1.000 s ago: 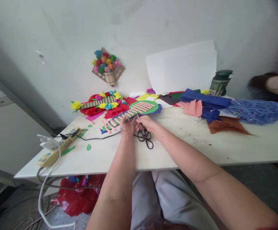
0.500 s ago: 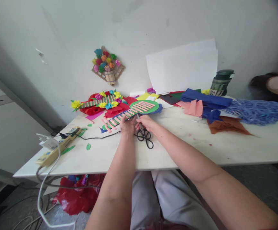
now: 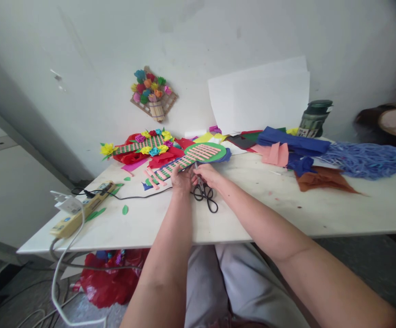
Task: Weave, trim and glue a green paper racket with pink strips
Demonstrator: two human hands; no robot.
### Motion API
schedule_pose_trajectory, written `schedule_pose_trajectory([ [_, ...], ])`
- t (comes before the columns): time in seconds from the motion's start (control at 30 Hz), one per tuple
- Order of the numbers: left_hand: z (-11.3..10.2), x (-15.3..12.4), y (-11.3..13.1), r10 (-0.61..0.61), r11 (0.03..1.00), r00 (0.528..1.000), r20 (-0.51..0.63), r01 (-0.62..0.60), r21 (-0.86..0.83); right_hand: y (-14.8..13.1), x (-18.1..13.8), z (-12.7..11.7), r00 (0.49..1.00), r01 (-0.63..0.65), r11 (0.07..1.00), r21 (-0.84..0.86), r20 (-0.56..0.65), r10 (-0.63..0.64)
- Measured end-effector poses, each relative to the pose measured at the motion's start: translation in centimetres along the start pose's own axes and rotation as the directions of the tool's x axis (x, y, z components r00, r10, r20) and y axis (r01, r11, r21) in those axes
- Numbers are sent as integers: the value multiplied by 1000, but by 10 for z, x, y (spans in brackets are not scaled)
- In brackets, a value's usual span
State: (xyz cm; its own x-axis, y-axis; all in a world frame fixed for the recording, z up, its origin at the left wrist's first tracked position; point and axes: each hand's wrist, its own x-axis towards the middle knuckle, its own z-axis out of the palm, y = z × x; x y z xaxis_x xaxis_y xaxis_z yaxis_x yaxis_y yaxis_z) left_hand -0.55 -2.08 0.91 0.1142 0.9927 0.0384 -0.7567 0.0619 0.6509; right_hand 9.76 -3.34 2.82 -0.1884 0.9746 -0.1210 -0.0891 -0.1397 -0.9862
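A green paper paddle woven with pink strips lies on the white table, its handle pointing toward me. My left hand pinches the lower end of the paddle's handle. My right hand rests right beside it, fingers curled over the blades of black scissors, whose loops lie on the table toward me. Loose pink strips lie just left of my left hand.
A flowered paper craft sits at the back left, a power strip with cables at the left edge. Coloured paper sheets, blue netting and a dark bottle fill the back right. White sheets lean on the wall.
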Motion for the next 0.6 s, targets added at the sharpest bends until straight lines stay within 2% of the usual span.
schedule_pose_trajectory([
  [0.1, -2, 1, 0, -87, 996, 995, 49, 86, 28, 1, 2, 0, 1000, 11, 1000, 13, 2, -11],
  [0.3, 0, 3, -3, 49, 998, 999, 18, -48, -39, -2, -1, 3, 999, 11, 999, -41, -36, -12],
  [0.47, 1, 6, -5, 54, 998, 998, 24, -53, -32, -4, 0, 1, 998, 15, 997, -76, -55, -20],
  [0.6, 1, 7, -7, 105, 994, 994, 13, -105, -24, -4, 3, -3, 999, 19, 997, -80, -42, -22],
])
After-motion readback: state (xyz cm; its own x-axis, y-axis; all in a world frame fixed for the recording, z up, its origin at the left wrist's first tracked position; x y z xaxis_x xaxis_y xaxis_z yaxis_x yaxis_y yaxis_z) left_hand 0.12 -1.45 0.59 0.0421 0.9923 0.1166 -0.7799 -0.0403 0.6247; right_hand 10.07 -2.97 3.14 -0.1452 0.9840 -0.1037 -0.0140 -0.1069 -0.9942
